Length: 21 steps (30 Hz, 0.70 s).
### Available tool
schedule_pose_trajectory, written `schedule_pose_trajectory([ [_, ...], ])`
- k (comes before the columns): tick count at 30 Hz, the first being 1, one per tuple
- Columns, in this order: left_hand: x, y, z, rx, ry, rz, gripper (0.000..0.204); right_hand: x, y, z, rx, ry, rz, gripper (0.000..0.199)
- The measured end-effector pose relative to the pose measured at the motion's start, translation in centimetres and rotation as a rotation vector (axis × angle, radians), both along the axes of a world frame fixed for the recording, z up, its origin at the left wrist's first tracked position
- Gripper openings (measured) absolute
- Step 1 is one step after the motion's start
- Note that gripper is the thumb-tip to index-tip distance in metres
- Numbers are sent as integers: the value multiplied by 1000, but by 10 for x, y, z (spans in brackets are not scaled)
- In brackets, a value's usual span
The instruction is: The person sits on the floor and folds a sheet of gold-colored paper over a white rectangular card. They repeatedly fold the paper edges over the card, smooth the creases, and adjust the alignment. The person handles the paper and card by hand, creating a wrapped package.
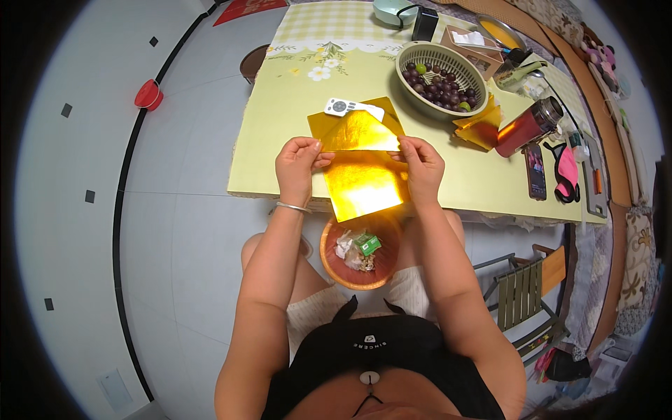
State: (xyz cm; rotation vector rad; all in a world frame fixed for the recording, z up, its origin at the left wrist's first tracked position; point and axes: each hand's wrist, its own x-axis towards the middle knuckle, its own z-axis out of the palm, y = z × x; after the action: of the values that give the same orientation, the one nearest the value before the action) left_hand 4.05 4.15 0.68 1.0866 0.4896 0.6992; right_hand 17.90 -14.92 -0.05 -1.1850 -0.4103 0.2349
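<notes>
A shiny gold foil paper (365, 183) is stretched between my two hands over the table's front edge. Its upper part is folded over, with a crease running across from hand to hand. My left hand (297, 164) pinches the left end of that crease, and my right hand (422, 166) pinches the right end. Just beyond, more gold foil paper (390, 113) lies on the table, partly hidden by the held sheet. A white remote control (341, 106) rests on it. To the right stands a folded gold foil piece (481, 127).
On the yellow-clothed table (269, 154) sit a colander (406, 80) of grapes, a red thermos (526, 129), a phone (535, 171), a pink-and-black mask (566, 173) and a tissue box (483, 59). An orange waste bin (329, 262) stands between my knees; a folding chair (521, 294) is at right.
</notes>
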Motion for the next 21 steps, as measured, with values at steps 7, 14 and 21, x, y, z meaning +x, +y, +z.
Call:
schedule_pose_trajectory([
  [7, -5, 6, 9, 140, 74, -1, 26, 11, -12, 3, -147, 91, 162, 19],
  [14, -12, 11, 17, 183, 188, -79, 14, 22, -17, 7, -422, 168, 317, 11],
  [21, -16, 19, 15, 138, 225, -84, 7, 13, -16, 22, -472, 105, 353, 6],
])
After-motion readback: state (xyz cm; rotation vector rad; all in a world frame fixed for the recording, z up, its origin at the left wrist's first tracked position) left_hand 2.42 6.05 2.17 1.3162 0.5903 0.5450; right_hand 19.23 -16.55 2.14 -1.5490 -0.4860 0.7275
